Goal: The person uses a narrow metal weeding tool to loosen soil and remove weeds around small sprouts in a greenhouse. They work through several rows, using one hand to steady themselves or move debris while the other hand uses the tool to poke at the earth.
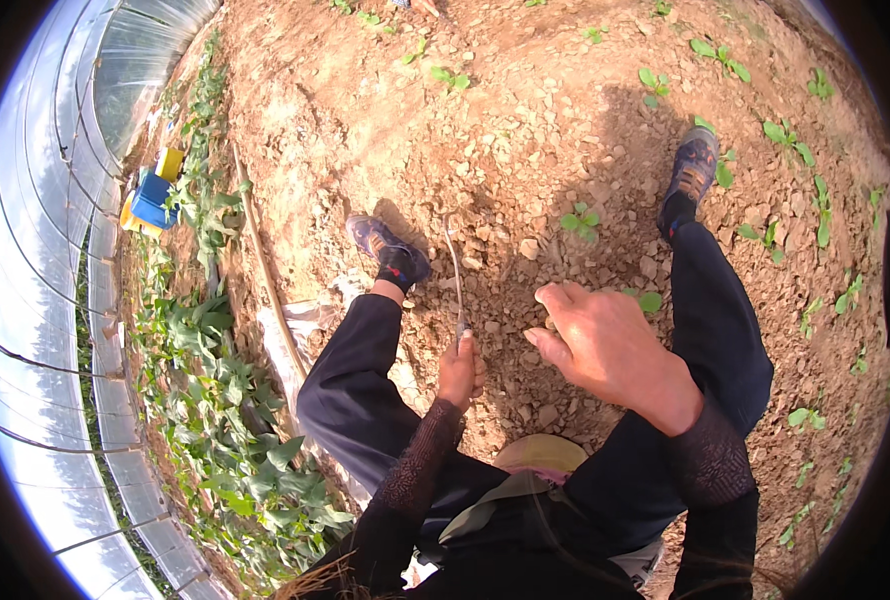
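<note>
My left hand (458, 373) grips the handle of a thin, curved metal hand tool (454, 262), likely a small sickle or weeding hook. Its bent tip points away from me, over loose, stony soil (505, 300) between my feet. To the right, my right hand (610, 345) is raised above the ground, thumb and forefinger apart. Nothing shows between them; the palm side and other fingers are hidden. One green seedling (581, 222) grows beyond this hand. Another seedling (649, 302) is partly covered by it.
Rows of seedlings (788, 139) stand right, near my shoe (692, 161). Leafy plants (212, 390), a long pole (261, 247) and plastic sheeting (24, 300) run along the left. Blue (155, 201) and yellow (168, 163) containers sit there. A rounded yellow pad (541, 452) shows between my legs.
</note>
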Demonstrator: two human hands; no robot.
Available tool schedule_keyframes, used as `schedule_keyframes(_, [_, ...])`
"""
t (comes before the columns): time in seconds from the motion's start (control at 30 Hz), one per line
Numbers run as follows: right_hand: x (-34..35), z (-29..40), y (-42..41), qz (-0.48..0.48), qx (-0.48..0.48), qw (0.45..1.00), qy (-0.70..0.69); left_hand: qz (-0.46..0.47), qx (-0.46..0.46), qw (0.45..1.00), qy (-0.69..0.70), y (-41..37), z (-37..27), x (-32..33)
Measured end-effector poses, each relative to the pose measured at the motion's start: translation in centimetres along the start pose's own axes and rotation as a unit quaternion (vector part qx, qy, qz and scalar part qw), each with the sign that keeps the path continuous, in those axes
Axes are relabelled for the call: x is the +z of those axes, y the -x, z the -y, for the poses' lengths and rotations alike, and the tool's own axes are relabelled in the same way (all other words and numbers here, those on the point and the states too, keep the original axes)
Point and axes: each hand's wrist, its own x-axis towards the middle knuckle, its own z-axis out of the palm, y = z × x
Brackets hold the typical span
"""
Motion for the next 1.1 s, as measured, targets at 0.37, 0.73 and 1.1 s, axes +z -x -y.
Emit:
schedule_keyframes(0.37, [-0.3, -0.3, 0.1, 0.006, 0.012, 1.0, 0.007, -0.017, 0.046, 0.999, 0.015, -1.3, -0.4, 2.2])
schedule_keyframes(0.73, [-0.1, 0.1, 0.1, 0.039, 0.024, 0.999, 0.007, -0.032, -0.023, 0.999, 0.013, 0.3, 3.6, 1.3])
schedule_keyframes(1.1, [0.1, -0.2, 0.1, 0.009, 0.008, 1.0, 0.014, -0.017, -0.031, 0.999, -0.042, 0.2, 6.0, 0.4])
